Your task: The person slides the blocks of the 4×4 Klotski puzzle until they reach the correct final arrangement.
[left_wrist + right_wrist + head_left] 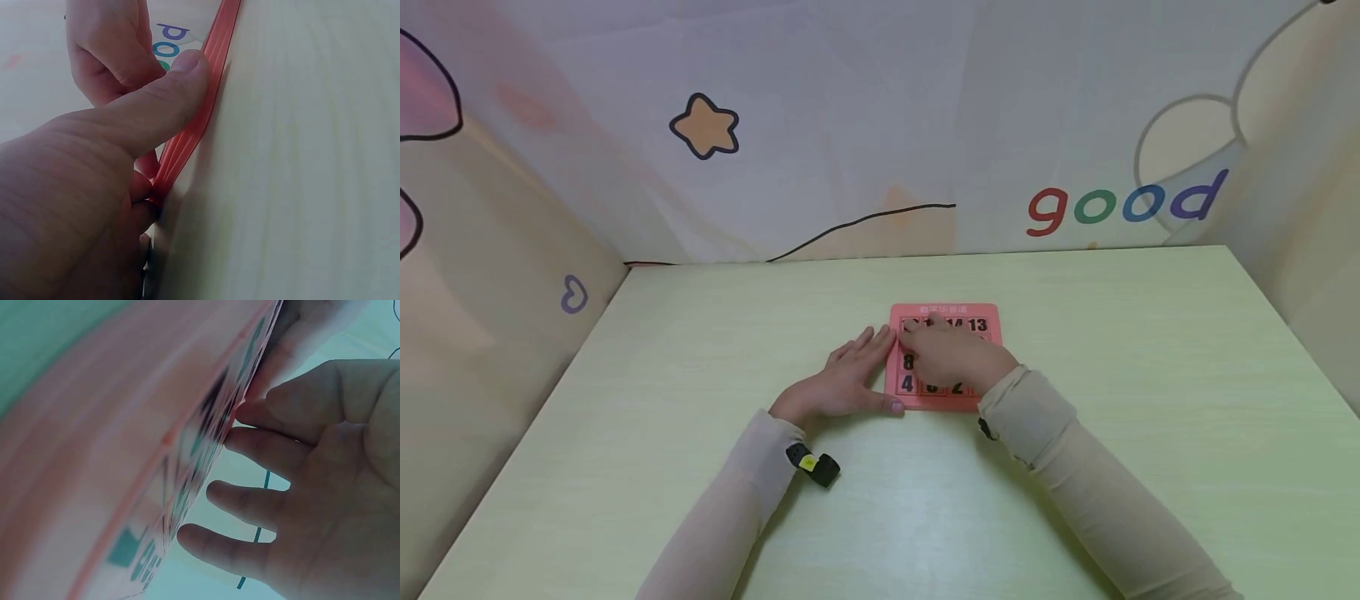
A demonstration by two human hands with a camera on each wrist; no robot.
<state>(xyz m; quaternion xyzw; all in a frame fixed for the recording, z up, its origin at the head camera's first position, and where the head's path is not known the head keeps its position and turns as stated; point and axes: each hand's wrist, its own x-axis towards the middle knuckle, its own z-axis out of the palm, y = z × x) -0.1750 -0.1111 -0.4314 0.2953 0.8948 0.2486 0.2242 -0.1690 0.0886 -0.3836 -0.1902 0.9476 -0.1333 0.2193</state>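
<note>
A pink number sliding puzzle lies flat on the table, with black numerals on its tiles and white characters along its far edge. My left hand lies at its left side, the fingers straight against the left edge. In the left wrist view the left thumb rests on the puzzle's near edge. My right hand reaches over the tiles from the right and covers several of them. Its fingertips touch the upper left part of the face. In the right wrist view the right hand's fingers are extended and spread over the numbered face.
The pale green table extends around the puzzle on all sides. A printed backdrop with a star and the word "good" stands behind it, and side panels rise left and right. A black wrist strap sits at the left cuff.
</note>
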